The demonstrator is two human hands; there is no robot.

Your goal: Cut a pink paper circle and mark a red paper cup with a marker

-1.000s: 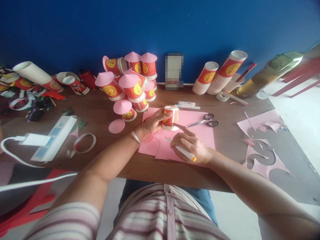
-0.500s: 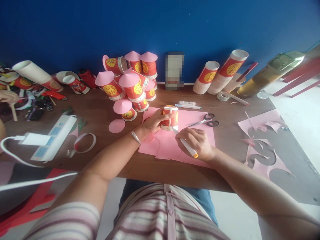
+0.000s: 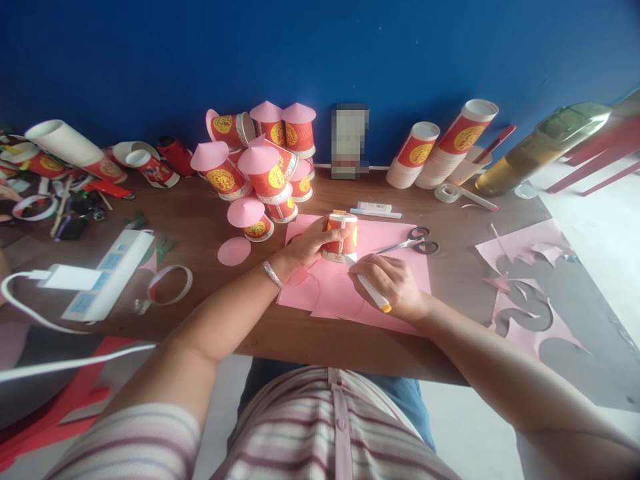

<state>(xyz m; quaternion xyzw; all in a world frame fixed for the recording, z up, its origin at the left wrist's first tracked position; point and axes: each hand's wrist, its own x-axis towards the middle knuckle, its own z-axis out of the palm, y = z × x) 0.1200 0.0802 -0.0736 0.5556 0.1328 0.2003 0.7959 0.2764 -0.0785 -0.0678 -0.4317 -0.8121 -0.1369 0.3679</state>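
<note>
Over pink paper sheets [image 3: 395, 267], my left hand [image 3: 311, 245] is wrapped round a red paper cup [image 3: 334, 239] with a yellow emblem and a pale vertical strip. The cup is upside down, its rim low. My right hand [image 3: 393, 283] grips a white marker pen [image 3: 374, 293] with an orange end. Its tip points at the cup's lower edge; whether it touches I cannot tell. Scissors [image 3: 407, 241] with black handles lie on the paper, right of the cup. Behind it rest a glue stick [image 3: 374, 207] and another marker [image 3: 377, 214].
Several cups with pink cone tops [image 3: 259, 159] stand at the back. Right of them are stacked paper cups [image 3: 413, 153], a tape roll [image 3: 447, 193] and a gold bottle [image 3: 540, 150]. Pink scraps [image 3: 535, 320] lie far right. A power strip [image 3: 107, 277] and a tape ring [image 3: 170, 285] lie left.
The marker's orange end has shifted slightly left and up in my right hand. The cup stays nearly in place. At far left, another person's hand has drawn back from a stick, which now lies down.
</note>
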